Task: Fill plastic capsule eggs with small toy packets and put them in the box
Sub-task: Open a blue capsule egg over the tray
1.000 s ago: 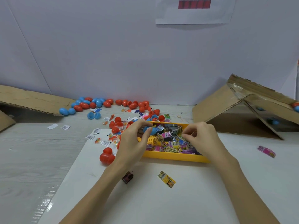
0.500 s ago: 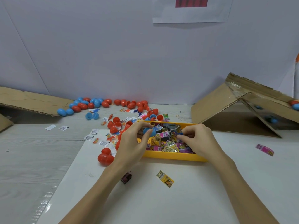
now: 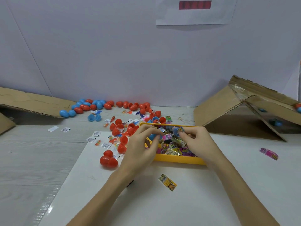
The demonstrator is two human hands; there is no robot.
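A white sheet of paper (image 3: 193, 15) with a red block printed on it is hanging high on the pale wall (image 3: 114, 54) behind the counter (image 3: 24, 160). A flat piece of cardboard (image 3: 27, 101) is leaning over the counter's far left edge, and small white printed slips (image 3: 65, 129) are lying scattered on the grey wood-grain surface near it. A big white board (image 3: 162, 201) is covering the near part of the counter, and a thin rubber band (image 3: 180, 118) is sitting far back, close to the wall.
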